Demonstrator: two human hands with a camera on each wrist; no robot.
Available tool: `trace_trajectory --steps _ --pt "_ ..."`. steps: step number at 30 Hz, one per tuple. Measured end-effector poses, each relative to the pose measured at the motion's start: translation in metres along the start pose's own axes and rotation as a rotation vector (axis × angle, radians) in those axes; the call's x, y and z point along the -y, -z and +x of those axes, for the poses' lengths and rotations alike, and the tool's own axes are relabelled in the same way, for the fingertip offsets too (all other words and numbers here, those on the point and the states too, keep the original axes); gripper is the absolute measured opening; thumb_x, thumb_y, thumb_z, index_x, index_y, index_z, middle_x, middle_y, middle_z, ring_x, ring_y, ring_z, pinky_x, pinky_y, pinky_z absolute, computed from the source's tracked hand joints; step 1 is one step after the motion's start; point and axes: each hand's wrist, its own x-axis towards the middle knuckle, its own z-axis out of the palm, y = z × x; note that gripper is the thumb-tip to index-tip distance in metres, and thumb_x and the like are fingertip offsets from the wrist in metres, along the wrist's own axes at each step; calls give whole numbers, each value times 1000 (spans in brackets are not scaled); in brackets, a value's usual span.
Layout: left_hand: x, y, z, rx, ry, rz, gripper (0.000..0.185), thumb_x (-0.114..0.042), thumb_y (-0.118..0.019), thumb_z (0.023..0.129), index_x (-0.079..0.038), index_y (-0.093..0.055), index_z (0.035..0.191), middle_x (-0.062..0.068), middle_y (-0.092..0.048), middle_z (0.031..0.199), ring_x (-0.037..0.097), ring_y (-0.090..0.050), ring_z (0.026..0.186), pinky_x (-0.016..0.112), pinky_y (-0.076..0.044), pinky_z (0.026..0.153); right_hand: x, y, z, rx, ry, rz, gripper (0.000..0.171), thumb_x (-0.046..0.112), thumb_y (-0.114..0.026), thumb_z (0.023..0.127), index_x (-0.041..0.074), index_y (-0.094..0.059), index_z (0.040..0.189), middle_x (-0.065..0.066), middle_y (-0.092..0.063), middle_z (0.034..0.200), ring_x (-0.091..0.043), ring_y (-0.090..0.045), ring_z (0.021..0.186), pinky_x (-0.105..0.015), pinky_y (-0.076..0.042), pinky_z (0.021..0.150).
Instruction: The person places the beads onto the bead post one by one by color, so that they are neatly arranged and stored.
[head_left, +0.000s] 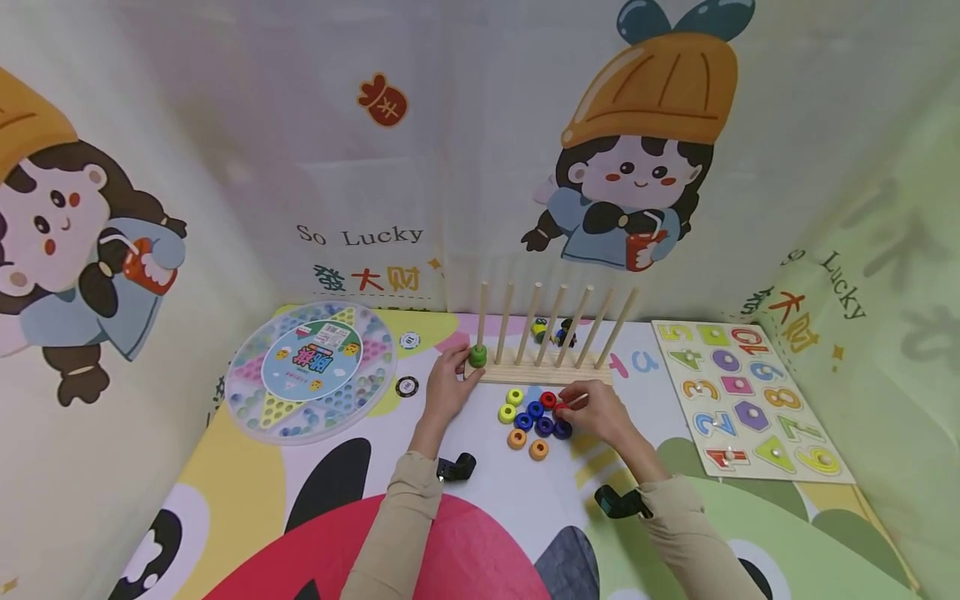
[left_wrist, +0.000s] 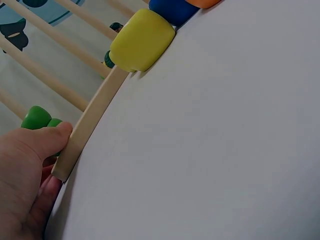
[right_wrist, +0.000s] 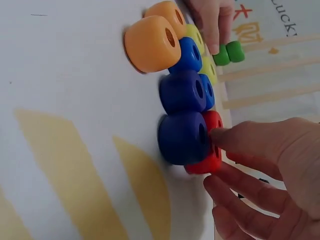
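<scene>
A wooden peg rack [head_left: 543, 374] stands on the table with a row of upright pegs. Two green beads [head_left: 477, 357] sit stacked on its leftmost peg. My left hand [head_left: 447, 385] grips the left end of the base, thumb on the front beside the green beads, as the left wrist view [left_wrist: 30, 165] shows. In front of the rack lie yellow beads [head_left: 507, 413], blue beads [head_left: 523, 422], dark blue beads [head_left: 543, 427], orange beads [head_left: 538, 450] and red beads [head_left: 548, 400]. My right hand [head_left: 600, 410] pinches a red bead [right_wrist: 204, 166] at the right of this group.
A round Chinese checkers board [head_left: 311, 371] lies at the left, with two poker chips [head_left: 407, 387] near it. To the right is a number puzzle board [head_left: 750, 400]. Small toy figures [head_left: 566, 333] stand behind the rack, near the patterned backdrop [head_left: 495, 167].
</scene>
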Motion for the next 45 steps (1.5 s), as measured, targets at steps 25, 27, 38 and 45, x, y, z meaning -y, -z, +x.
trace_trajectory --steps 25,27,38,45 --pt "0 1 -2 -14 -12 17 50 -15 -77 87 6 -60 129 16 -58 131 27 -60 101 38 -53 85 -10 2 -2 -55 40 -38 21 8 -77 82 -1 -74 101 -11 -73 88 -24 -70 77 -33 -56 63" --pt "0 1 -2 -13 -10 16 50 -16 -76 87 6 -60 129 16 -58 132 27 -60 103 38 -53 86 -6 3 -1 -90 40 -30 21 9 -77 82 -1 -74 100 -12 -73 91 -24 -70 77 -33 -56 63" --pt "2 -1 -1 -1 2 20 51 -18 -76 88 4 -59 131 15 -57 133 27 -59 105 38 -53 87 41 17 15 -279 180 111 26 6 -75 82 -4 -71 106 -18 -65 101 -28 -68 79 -35 -58 66" --pt "3 -1 -2 -5 4 26 50 -17 -76 88 4 -60 130 14 -57 133 27 -59 105 37 -53 87 76 23 26 -377 219 134 24 8 -75 84 -1 -71 105 -15 -68 99 -26 -68 79 -33 -58 69"
